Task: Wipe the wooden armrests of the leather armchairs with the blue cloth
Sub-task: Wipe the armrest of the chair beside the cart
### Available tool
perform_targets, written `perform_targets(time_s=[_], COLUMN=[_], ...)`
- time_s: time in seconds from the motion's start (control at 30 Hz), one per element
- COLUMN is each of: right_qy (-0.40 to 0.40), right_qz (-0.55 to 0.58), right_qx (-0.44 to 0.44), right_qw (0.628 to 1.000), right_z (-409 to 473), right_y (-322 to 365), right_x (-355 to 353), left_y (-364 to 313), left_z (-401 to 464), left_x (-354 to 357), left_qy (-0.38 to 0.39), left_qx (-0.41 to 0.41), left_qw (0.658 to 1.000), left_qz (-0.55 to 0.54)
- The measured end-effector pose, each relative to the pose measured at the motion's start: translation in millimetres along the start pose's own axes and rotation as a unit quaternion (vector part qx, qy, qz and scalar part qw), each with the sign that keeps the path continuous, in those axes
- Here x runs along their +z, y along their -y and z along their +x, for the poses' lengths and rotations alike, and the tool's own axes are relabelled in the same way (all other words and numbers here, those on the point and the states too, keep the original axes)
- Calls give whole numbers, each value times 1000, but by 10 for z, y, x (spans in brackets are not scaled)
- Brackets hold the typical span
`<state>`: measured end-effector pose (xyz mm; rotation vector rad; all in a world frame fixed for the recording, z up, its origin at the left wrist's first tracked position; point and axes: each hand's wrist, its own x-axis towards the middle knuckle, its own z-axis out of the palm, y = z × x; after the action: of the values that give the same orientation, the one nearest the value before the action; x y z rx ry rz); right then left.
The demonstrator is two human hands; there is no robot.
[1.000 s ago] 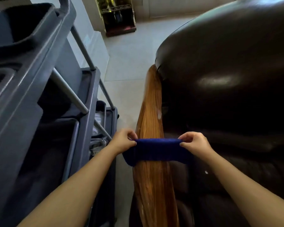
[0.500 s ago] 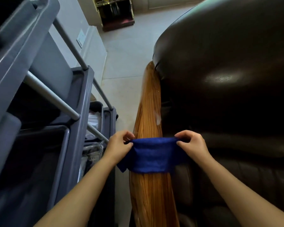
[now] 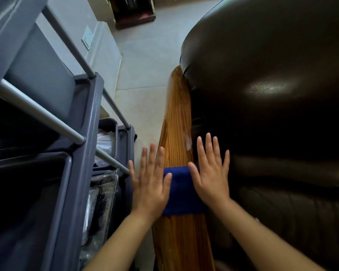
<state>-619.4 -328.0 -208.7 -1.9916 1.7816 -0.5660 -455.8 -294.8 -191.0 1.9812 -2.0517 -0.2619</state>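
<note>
The blue cloth point(image 3: 181, 190) lies folded across the long wooden armrest point(image 3: 177, 122) of a dark leather armchair point(image 3: 272, 85). My left hand point(image 3: 150, 182) is spread flat over the cloth's left end, fingers apart and pointing away from me. My right hand point(image 3: 209, 173) is spread the same way over the cloth's right end, partly above the leather. Neither hand grips the cloth. A pale smear point(image 3: 188, 140) shows on the armrest just beyond my right hand.
A grey cleaning cart point(image 3: 82, 145) with metal rails point(image 3: 41, 112) and dark bins stands close on the left, with a narrow strip of tiled floor point(image 3: 145, 79) between it and the armrest. A wall with a socket point(image 3: 86, 39) is behind the cart.
Both hands have let go of the cloth's ends, which they were pinching, and now lie open and flat on it. The cloth looks wider and lies flat on the armrest.
</note>
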Motion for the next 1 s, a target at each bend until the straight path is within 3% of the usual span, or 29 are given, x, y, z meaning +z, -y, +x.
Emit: perform_targets(time_s=[0.1,0.2,0.4,0.67,0.8,0.9,1.0], right_qy=[22,-2,-12,-32,-64,-7,26], right_qz=[47,93,100,94,102,125,107], right_qx=[89,149,110,105,47,-14,-2], right_qw=[995,984,989,989,992,992,994], right_z=[-439,-472,-60,1079,913,642,695], right_y=[198,265,228,200,85,-13,-13], right_x=[293,466,425,416,331,347,369], left_y=[-137,-162,-194,-125,-102,39,92], left_z=[-156,-98,238,1348,1155,804,883], left_x=[228,339,371,405,314,298,316], left_qy=[56,37,14,15,-34,32,75], left_qx=[-64,-111,-89,-85,-55,34,47], left_qw=[996,993,994,993,996,988,981], left_qz=[-2,-24,-65,-79,-69,-147,-175])
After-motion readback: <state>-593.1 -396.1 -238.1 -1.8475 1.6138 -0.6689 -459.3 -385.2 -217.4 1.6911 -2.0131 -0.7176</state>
